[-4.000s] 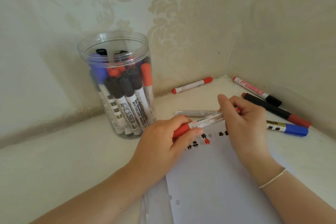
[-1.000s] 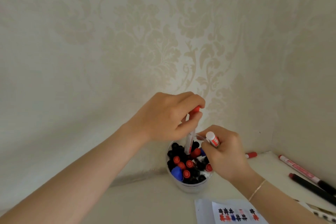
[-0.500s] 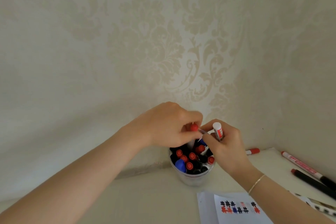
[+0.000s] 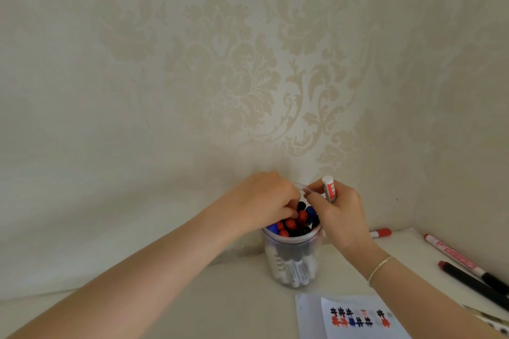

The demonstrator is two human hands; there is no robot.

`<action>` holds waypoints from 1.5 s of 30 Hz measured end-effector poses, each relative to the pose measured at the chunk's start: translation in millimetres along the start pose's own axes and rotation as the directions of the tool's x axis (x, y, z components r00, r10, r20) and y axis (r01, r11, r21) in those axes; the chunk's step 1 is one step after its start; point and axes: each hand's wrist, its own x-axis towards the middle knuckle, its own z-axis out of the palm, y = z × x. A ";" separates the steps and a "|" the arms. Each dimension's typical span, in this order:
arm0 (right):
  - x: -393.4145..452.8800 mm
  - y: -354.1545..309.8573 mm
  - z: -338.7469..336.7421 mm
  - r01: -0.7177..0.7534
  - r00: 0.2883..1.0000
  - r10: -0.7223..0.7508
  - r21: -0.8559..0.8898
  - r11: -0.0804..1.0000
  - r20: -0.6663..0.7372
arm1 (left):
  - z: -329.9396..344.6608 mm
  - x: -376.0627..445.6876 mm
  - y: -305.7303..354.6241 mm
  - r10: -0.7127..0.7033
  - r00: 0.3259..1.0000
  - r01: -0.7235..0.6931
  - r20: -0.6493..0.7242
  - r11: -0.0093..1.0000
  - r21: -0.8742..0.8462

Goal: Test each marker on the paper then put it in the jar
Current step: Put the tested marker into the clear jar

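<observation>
While the left hand is curled over the jar mouth, its fingertips are pressed among the caps of the markers already stored; whether one is pinched cannot be told. A white marker is gripped upright in the right hand, just beside the rim. Insertion appears to be the step in hand. Next, a gap must be found so the held marker can be lowered in. Untested markers lie at right, beyond the paper.

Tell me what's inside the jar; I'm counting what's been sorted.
The jar holds upright markers with red, blue and black caps. The left hand and right hand cover part of the opening, so no count.
</observation>
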 end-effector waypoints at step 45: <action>-11.8 48.7 -107.1 -0.581 0.724 0.391 0.196 0.790 0.568 | 87.6 35.2 95.6 0.300 0.905 0.297 0.301 0.061 -0.953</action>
